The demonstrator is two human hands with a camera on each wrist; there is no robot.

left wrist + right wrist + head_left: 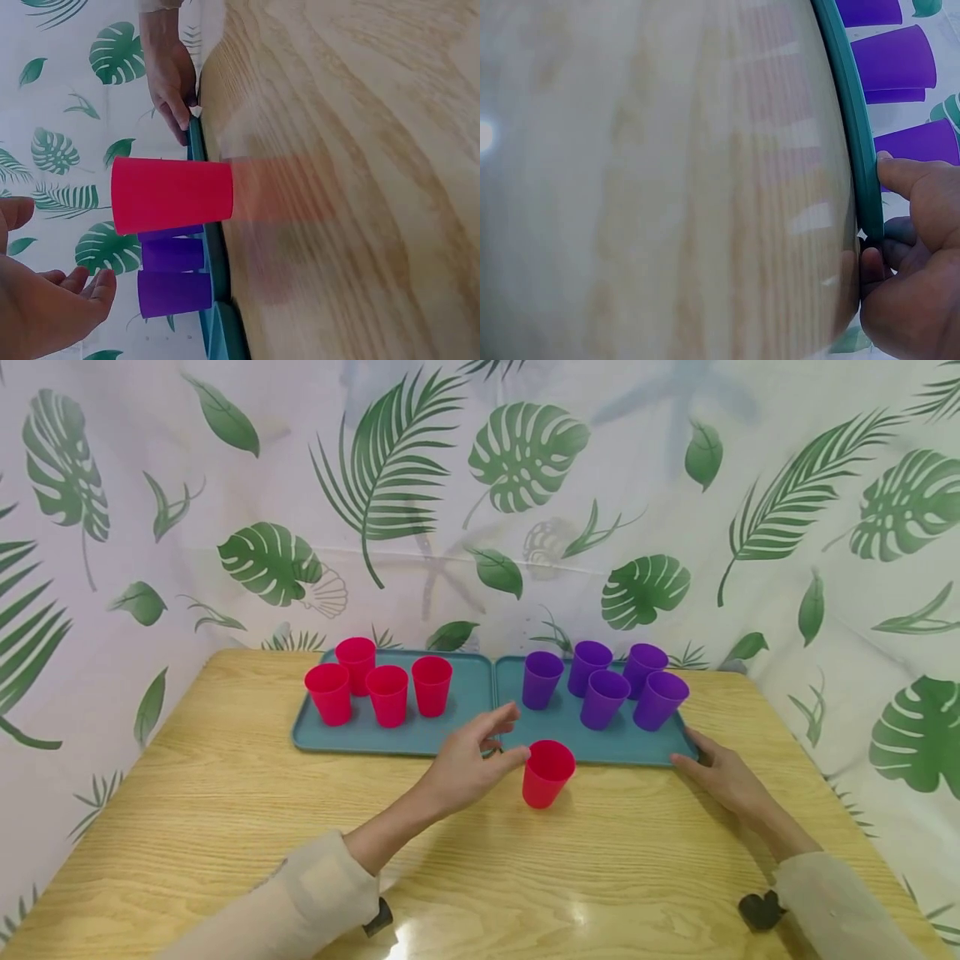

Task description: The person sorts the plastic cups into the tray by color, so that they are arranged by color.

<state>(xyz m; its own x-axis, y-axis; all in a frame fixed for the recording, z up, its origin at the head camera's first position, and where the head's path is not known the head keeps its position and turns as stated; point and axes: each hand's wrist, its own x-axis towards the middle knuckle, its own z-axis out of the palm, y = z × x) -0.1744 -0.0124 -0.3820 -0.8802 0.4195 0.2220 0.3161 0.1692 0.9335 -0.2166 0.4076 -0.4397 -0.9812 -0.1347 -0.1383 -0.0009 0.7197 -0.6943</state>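
A red cup (547, 775) stands upright on the table in front of the two trays. Just left of it is my left hand (474, 762), its fingers spread and slightly bent. In the left wrist view a gap shows between this hand (52, 307) and the red cup (172, 196). My right hand (726, 777) grips the front right corner of the right blue-green tray (645, 755). Seen from the right wrist, the thumb (900, 174) lies on the tray rim (864, 165) and the other fingers curl at the corner. Several purple cups (604, 700) stand upright on that tray.
The left blue-green tray (468, 693) adjoins the right one and carries several red cups (387, 697), all upright. Both trays lie along the back of the wooden table (480, 877). A leaf-patterned cloth (420, 460) hangs behind.
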